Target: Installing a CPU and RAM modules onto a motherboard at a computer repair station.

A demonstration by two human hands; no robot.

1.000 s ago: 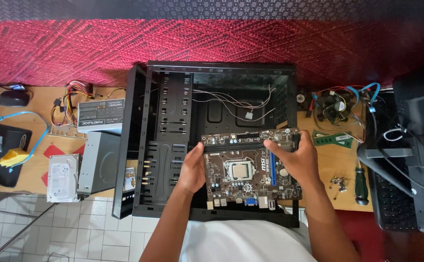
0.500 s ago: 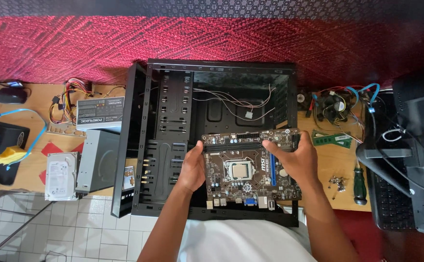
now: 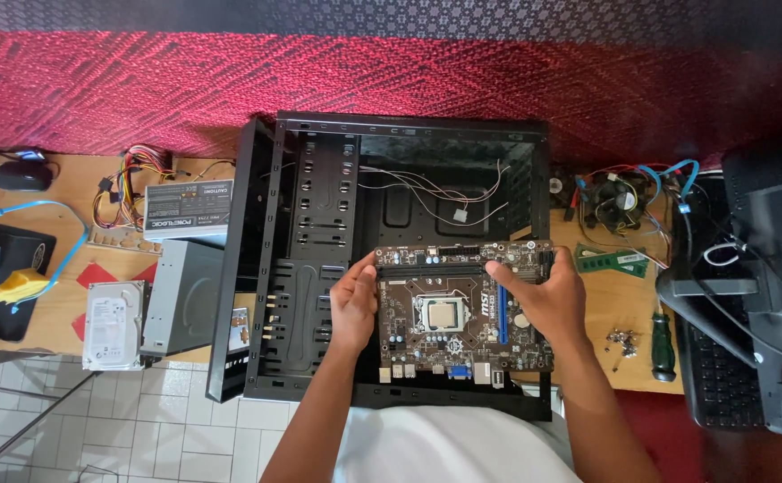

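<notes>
Both hands hold a brown computer board over the open black computer case. The left hand grips the board's left edge, with the thumb on top. The right hand grips the right side, with the fingers lying across the top. Each grip is closed tight on the board.

The board sits low in the case, near the person. I cannot tell if it rests flat on the case floor or hangs just above it. It has a shiny square chip in the middle and a long blue slot beside it.

The case looks mostly bare inside. Only some thin loose wires lie at the back. So the board looks like it is not fixed in yet.

Other parts wait on the wooden bench. On the left are a grey power box, a silver drive and a grey metal box. On the right are a round fan, a green memory stick, a small pile of screws and a screwdriver. None of these are in the case.
</notes>
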